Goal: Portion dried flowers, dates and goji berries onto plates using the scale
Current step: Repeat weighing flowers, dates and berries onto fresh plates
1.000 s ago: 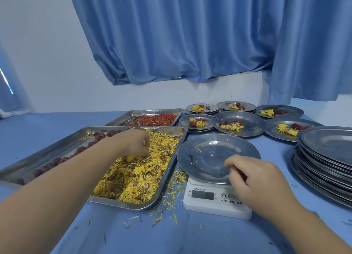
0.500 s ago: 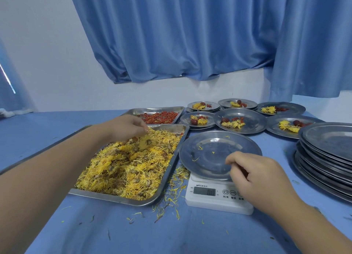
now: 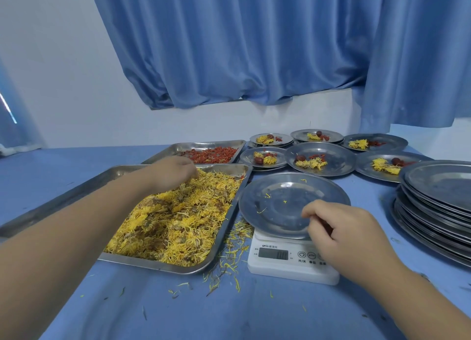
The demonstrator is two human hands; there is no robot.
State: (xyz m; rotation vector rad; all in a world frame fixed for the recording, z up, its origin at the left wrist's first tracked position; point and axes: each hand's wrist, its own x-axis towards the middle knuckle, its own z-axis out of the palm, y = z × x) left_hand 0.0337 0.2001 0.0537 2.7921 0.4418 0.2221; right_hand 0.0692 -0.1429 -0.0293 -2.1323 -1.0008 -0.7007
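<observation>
A steel tray point(image 3: 158, 264) heaped with yellow dried flowers point(image 3: 178, 220) lies left of centre. My left hand point(image 3: 173, 173) reaches across to the tray's far end, its fingertips bunched down on the flowers there. A white digital scale point(image 3: 280, 265) carries a steel plate point(image 3: 280, 184) that holds only a few stray petals. My right hand point(image 3: 344, 235) grips that plate's near right rim, thumb on top. A tray of red goji berries point(image 3: 211, 155) stands behind. My left arm hides the dates tray's contents.
Several filled plates point(image 3: 321, 158) with flowers, dates and goji stand at the back right. A tall stack of empty steel plates point(image 3: 438, 194) sits at the right edge. Loose petals point(image 3: 229, 268) litter the blue cloth between tray and scale. A blue curtain hangs behind.
My left hand has moved from the middle of the flower tray to its far end. The right hand stays on the plate's rim.
</observation>
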